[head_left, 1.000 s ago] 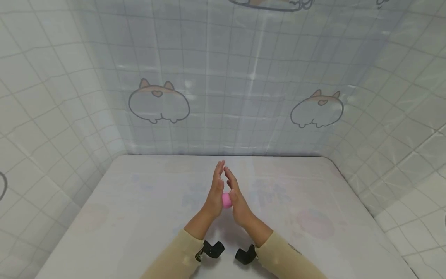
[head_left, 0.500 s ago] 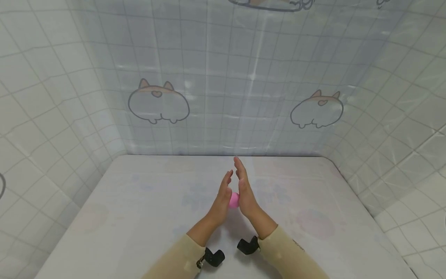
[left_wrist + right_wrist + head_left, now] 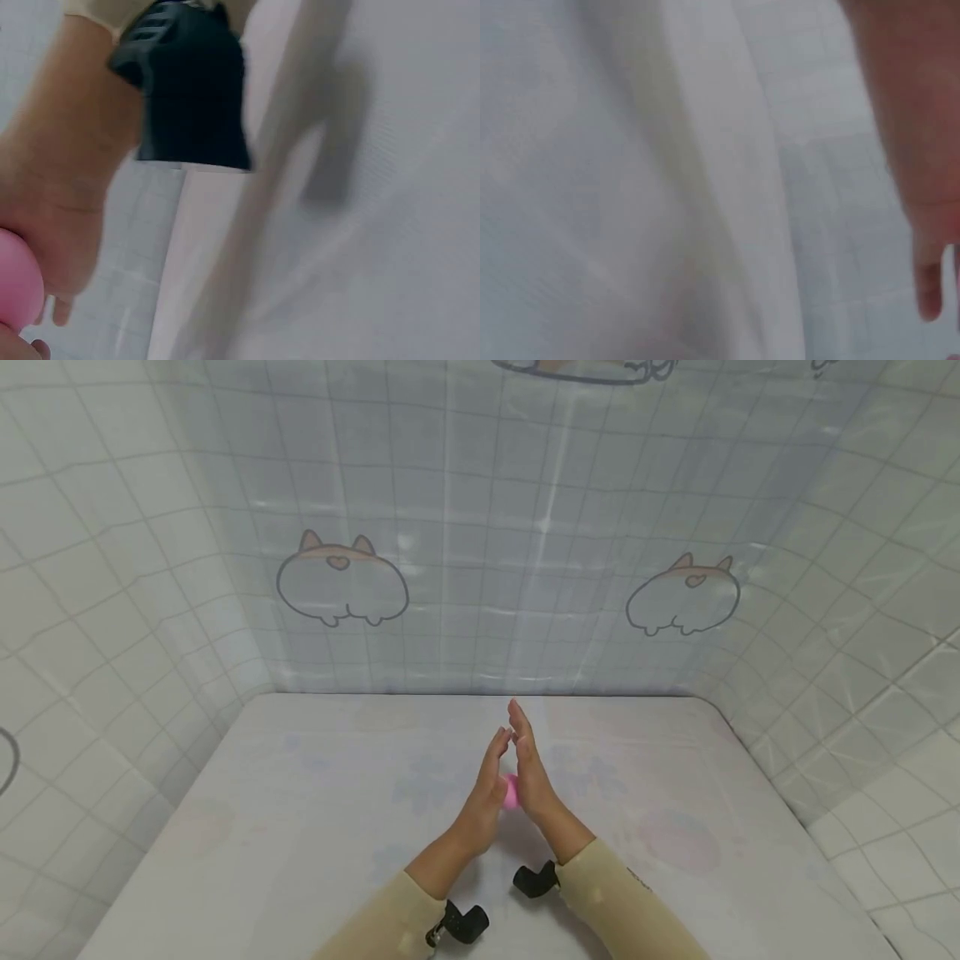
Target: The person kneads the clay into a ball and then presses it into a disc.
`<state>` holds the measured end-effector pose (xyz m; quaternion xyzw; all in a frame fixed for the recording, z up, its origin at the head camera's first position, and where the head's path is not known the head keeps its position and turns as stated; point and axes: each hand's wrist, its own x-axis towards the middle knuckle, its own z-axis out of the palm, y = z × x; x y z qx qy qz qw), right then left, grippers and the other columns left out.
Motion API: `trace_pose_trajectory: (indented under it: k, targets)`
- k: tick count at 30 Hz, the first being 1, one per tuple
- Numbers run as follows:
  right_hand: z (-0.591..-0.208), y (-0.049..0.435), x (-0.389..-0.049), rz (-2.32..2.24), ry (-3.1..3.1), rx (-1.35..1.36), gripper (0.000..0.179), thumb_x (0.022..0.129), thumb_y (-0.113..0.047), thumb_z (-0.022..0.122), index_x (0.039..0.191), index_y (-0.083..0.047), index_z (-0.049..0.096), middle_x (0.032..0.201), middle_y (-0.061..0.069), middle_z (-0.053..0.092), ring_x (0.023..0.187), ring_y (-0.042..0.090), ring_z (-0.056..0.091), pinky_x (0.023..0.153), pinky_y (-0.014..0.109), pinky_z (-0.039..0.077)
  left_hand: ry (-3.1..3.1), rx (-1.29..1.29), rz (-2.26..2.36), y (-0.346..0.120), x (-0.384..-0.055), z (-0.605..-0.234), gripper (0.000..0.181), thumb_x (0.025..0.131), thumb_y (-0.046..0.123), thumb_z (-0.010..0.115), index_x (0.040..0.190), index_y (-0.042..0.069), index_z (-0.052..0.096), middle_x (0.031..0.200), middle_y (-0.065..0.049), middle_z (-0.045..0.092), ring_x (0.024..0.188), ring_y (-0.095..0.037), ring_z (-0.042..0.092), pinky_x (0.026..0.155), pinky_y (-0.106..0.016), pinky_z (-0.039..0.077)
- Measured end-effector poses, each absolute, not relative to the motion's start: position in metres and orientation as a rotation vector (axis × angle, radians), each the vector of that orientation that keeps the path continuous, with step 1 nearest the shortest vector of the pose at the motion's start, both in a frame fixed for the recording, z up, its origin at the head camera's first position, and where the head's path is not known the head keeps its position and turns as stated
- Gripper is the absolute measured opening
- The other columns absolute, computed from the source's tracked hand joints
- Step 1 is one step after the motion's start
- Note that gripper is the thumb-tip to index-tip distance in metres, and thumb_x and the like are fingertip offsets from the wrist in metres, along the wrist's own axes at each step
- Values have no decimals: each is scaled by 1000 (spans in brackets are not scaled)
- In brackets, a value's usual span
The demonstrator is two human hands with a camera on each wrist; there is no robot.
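A small pink ball (image 3: 511,792) sits between the two palms, over the middle of the table. My left hand (image 3: 483,797) presses flat against its left side, fingers straight and pointing away from me. On the other side, my right hand (image 3: 533,781) faces it palm inward, its straight fingers reaching further forward than the left ones. The fingertips of both hands lean together in front of the ball. Close up, the left wrist view shows part of the pink ball (image 3: 16,283) against a palm; the right wrist view shows a blurred wrist and fingers.
A pale patterned cloth covers the table (image 3: 300,827). Behind it rises a gridded curtain (image 3: 480,568) with cartoon corgi prints, and similar gridded sheets stand at both sides. A black camera mount (image 3: 467,924) juts from the left sleeve, another (image 3: 535,881) from the right.
Both hands and the ball have shifted a little to the right. The right hand has slid forward and the left hand back along the ball, mostly in the first half second.
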<state>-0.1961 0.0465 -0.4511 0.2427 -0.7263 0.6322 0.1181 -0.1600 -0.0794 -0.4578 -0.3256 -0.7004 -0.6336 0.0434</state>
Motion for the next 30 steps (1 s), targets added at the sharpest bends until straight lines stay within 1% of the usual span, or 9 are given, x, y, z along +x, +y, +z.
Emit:
trace_pose_trajectory:
  k: [3,6,9,13,19,23,27,30]
  targets:
    - [-454,45,-194,1902,-2102,730,76,105,-60,16,161,-9,10,167,10,12,151,33,13,117,61,11,-2083,-1008,-1891,-80,-161,-455,74,107,56,16,160,5,9,167,-14,2,151,-38,8,111,-72,10]
    - [-456,43,-192,1919,-2088,749,78,105,-61,17,160,-7,11,166,12,12,151,33,14,118,59,11,-2048,-1004,-1859,-80,-163,-452,72,108,53,15,159,2,9,166,-16,3,152,-38,3,112,-72,7]
    - [-458,41,-190,1952,-2075,762,79,104,-62,18,160,-8,11,166,14,13,151,34,14,117,62,11,-2032,-990,-1864,-81,-164,-448,73,107,54,15,159,3,9,167,-14,3,152,-36,1,112,-71,6]
    - [-460,38,-187,1967,-2066,792,78,105,-62,17,160,-8,11,165,15,15,150,34,15,115,65,13,-2019,-966,-1862,-82,-167,-444,79,105,60,15,159,4,9,167,-12,3,153,-33,0,113,-70,5]
    - [-460,34,-179,1943,-2084,830,71,106,-57,17,161,-13,12,166,10,16,151,31,15,115,65,15,-2009,-919,-1875,-83,-169,-444,84,102,66,14,160,5,9,167,-11,3,153,-31,1,114,-69,6]
    - [-458,31,-175,1936,-2095,810,64,108,-48,21,161,-13,12,166,8,17,151,28,16,115,65,15,-1994,-912,-1895,-83,-170,-446,85,102,67,15,160,6,8,167,-10,3,153,-31,1,114,-68,7]
    - [-456,28,-172,1959,-2117,750,57,109,-32,27,161,-13,14,166,6,17,151,28,16,117,61,15,-1979,-871,-1887,-82,-170,-448,86,101,68,15,160,5,8,167,-12,5,153,-33,3,114,-69,7]
    - [-456,27,-170,1997,-2137,687,57,108,-23,32,161,-14,15,165,8,18,150,32,16,118,58,16,-1952,-804,-1920,-81,-170,-449,88,100,70,15,160,7,6,166,-14,7,152,-33,7,112,-71,8]
